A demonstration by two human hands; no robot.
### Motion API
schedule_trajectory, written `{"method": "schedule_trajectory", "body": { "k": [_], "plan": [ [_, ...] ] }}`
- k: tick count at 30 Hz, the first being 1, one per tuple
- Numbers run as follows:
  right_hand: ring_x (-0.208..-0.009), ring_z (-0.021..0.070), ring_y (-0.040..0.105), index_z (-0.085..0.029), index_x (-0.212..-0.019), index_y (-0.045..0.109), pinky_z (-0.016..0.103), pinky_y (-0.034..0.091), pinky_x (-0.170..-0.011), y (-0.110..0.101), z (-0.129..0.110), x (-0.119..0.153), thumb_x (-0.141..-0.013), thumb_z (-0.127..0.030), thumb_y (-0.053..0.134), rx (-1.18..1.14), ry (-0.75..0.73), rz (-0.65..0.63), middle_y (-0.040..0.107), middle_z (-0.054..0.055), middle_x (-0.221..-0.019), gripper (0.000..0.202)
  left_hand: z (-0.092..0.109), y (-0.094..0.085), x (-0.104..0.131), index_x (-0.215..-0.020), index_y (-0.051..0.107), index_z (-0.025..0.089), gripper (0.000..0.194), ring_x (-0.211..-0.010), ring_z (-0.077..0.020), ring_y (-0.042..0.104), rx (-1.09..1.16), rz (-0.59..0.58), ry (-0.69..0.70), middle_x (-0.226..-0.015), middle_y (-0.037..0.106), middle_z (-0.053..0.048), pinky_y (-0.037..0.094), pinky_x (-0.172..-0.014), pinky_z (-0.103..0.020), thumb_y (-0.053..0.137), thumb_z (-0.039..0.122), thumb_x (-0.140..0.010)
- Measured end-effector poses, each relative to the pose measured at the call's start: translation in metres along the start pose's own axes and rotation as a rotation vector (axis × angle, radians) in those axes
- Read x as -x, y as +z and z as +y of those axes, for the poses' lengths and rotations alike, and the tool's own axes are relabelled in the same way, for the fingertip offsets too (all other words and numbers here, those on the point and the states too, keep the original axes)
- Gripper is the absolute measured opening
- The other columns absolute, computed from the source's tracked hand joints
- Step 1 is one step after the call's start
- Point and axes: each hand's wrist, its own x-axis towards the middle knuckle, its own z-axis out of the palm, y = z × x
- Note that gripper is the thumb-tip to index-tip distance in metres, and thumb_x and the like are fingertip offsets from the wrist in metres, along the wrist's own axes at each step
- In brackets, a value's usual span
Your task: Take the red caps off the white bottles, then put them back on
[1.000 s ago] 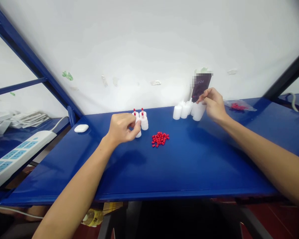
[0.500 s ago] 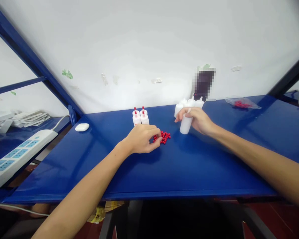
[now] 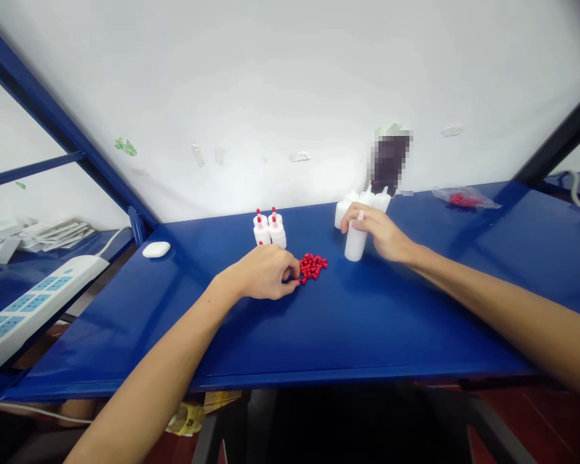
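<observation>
My right hand [image 3: 379, 231] is closed round the upper part of a white squeeze bottle [image 3: 355, 243], whose bare nozzle points up. The bottle is upright, tilted slightly. At the left edge of a pile of small red caps [image 3: 314, 264], my left hand [image 3: 268, 272] is closed, thumb and forefinger pinched on a red cap [image 3: 298, 280] that shows only in part. Behind that hand stand several white bottles with red caps [image 3: 276, 231] on their tips; the nearest is partly hidden. More white bottles with bare nozzles [image 3: 381, 200] stand behind my right hand.
On the blue table [image 3: 280, 341], a white rounded case [image 3: 156, 249] lies at left and a clear bag with red caps [image 3: 465, 198] at the back right. A power strip [image 3: 38, 303] and a stack of white pieces [image 3: 53, 234] are on the left. A white wall closes the back.
My left hand has drawn slightly left from over the pile, its fingertips coming together on a red cap. My right hand still holds the bottle, which leans a little more.
</observation>
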Motion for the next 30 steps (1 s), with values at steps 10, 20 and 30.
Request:
{"method": "schedule_trajectory", "body": {
  "k": [10, 20, 30],
  "plan": [
    [-0.070, 0.0209, 0.068, -0.017, -0.081, 0.065, 0.036, 0.053, -0.073, 0.029, -0.010, 0.006, -0.075, -0.025, 0.062, -0.641, 0.273, -0.125, 0.071, 0.006, -0.077, 0.010, 0.010, 0.020, -0.012, -0.082, 0.067, 0.014, 0.006, -0.053, -0.0064, 0.053, 0.544, 0.577, -0.020, -0.078, 0.072, -0.005, 0.037, -0.045, -0.019, 0.069, 0.019, -0.080],
    [-0.045, 0.0110, 0.046, -0.018, -0.071, 0.059, 0.025, 0.036, -0.047, 0.040, -0.038, 0.013, -0.077, -0.023, 0.051, -0.344, 0.187, -0.240, 0.055, -0.003, -0.051, 0.012, 0.034, 0.037, -0.024, -0.100, 0.069, 0.016, 0.018, -0.082, -0.0159, 0.072, 0.882, 0.784, -0.088, -0.101, 0.074, -0.009, 0.059, -0.068, -0.025, 0.070, 0.030, -0.089],
    [-0.065, 0.0163, 0.050, -0.017, -0.064, 0.061, 0.029, 0.039, -0.062, 0.039, -0.041, 0.010, -0.078, -0.029, 0.056, -0.010, 0.040, -0.276, 0.057, 0.001, -0.062, 0.019, 0.042, 0.036, -0.023, -0.091, 0.072, 0.020, 0.010, -0.066, -0.0094, 0.055, 0.680, 0.816, 0.028, -0.090, 0.061, -0.004, 0.049, -0.058, -0.023, 0.073, 0.030, -0.088]
  ]
}}
